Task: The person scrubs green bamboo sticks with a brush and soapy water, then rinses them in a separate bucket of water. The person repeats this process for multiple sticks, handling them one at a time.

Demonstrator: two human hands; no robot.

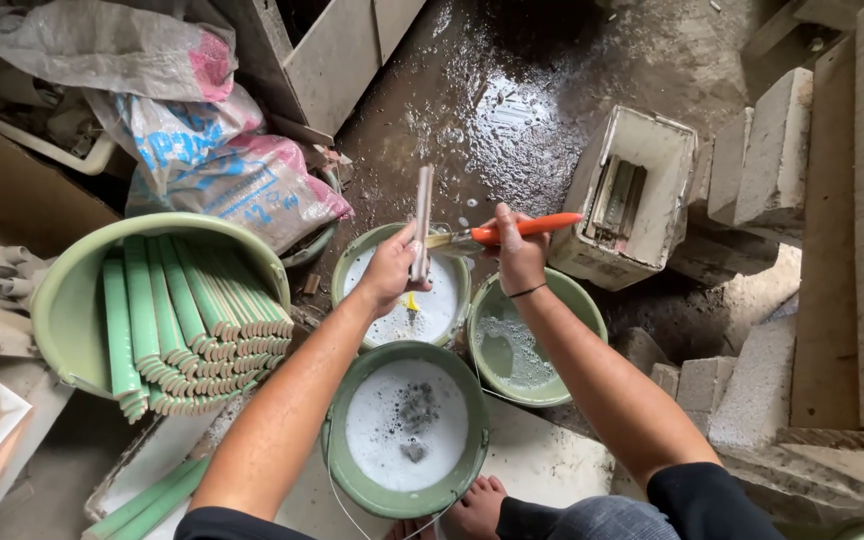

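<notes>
The person is washing narrow ceramic trim pieces, one at a time, and the work seems to be somewhere in the middle. A large green tub, tipped on its side to the left of the left hand, is stacked full with green trim pieces; whether these are already washed or are waiting cannot be told. A few more green pieces lie on the floor below the tub. A white box, to the right of the right hand, holds some other pieces standing on end.

The left hand has its fingers closed around the lower part of one beige trim piece, which stands almost upright and rises above the hand. The right hand is closed around the orange handle of a brush; the bristle end points left and touches the beige piece just beside the left fingers.

Directly under both hands are three green buckets. The one under the left hand holds white foam, the one under the right wrist holds greyish water with less foam, and the nearest one holds foamy water with a dark patch in it. The floor beyond the fingers is wet and shiny.
</notes>
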